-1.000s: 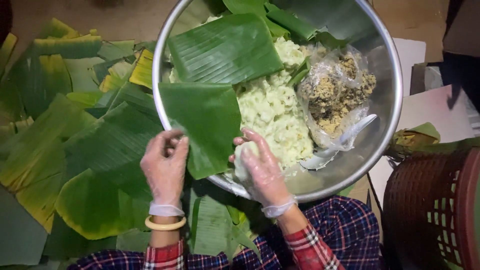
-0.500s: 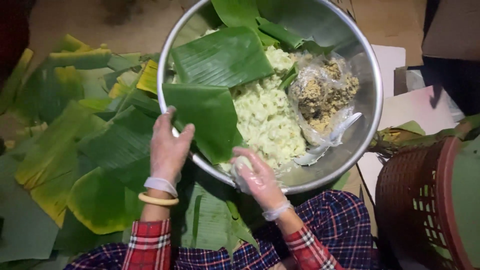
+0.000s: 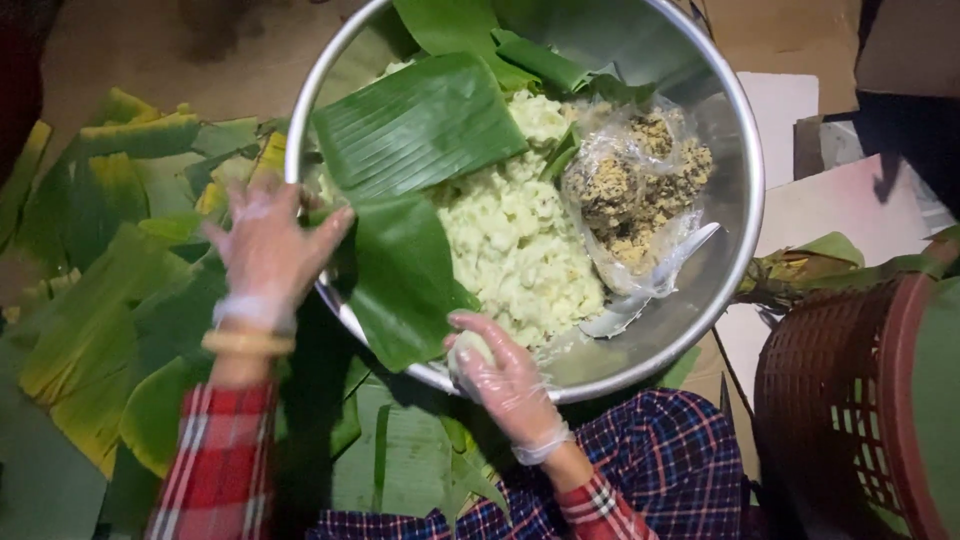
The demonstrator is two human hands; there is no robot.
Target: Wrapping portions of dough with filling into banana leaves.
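The lump of pale green dough (image 3: 470, 350) sits in the right hand (image 3: 505, 385), just above the near rim of the steel bowl (image 3: 735, 240). The gloved fingers (image 3: 480, 330) are curled around it, so most of the lump is hidden; only its rounded top shows between thumb and forefinger.

The left hand (image 3: 270, 250), also gloved and wearing a yellow bangle (image 3: 247, 343) at the wrist, lies with fingers spread flat on the banana leaf piece (image 3: 400, 275) that drapes over the bowl's near-left rim. It holds nothing closed; it presses on the leaf.

Inside the bowl lie the main dough mass (image 3: 520, 240), a second leaf sheet (image 3: 420, 125) and a clear plastic bag of brown crumbly filling (image 3: 635, 190), touching the dough on its right side.

Risk assessment:
- The dough looks soft and sticky. It may cling to the glove and tear when released.
- The draped leaf piece hangs partly outside the rim. It may slide off if the pressing hand lifts.

More leaves (image 3: 110, 290) cover the floor to the left. A red-brown plastic basket (image 3: 850, 400) stands at the right.
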